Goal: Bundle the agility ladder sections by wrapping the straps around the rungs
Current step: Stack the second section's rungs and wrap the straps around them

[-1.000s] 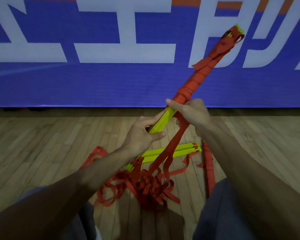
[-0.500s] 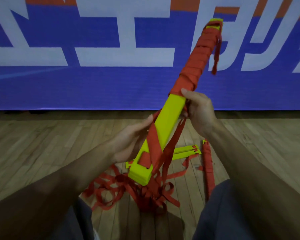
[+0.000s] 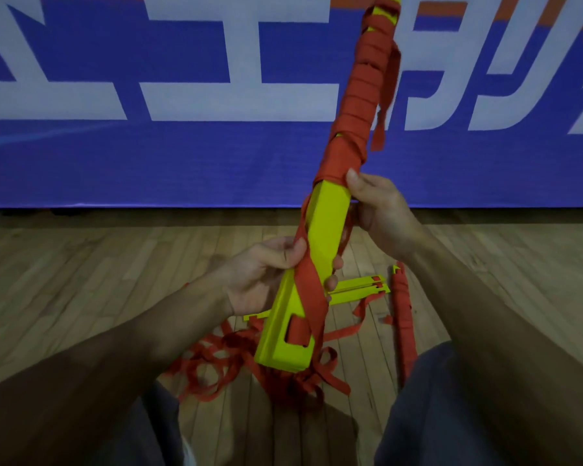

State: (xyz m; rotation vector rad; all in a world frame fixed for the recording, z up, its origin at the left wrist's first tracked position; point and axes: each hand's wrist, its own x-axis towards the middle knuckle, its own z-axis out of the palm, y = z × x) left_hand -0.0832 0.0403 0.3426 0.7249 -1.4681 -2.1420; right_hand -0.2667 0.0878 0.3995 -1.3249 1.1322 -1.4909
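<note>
A stack of yellow ladder rungs (image 3: 329,227) stands steeply tilted in front of me, its upper half wound in red strap (image 3: 362,92). My left hand (image 3: 270,274) grips the lower bare part of the stack, thumb pressing a red strap (image 3: 308,280) that crosses its face. My right hand (image 3: 381,210) holds the stack just below the wound part, fingers behind it. A loose strap end (image 3: 379,129) dangles from the wrapping. A tangle of red straps (image 3: 229,358) lies on the floor under the stack.
More yellow rungs (image 3: 357,289) lie flat on the wooden floor (image 3: 81,280) behind the stack. A finished red-wrapped bundle (image 3: 403,317) lies by my right leg. A blue banner wall (image 3: 182,156) closes off the far side.
The rung stack has turned and risen more upright. The left hand has moved from open beside it to gripping it with the strap under the thumb. The right hand stays below the wrapping.
</note>
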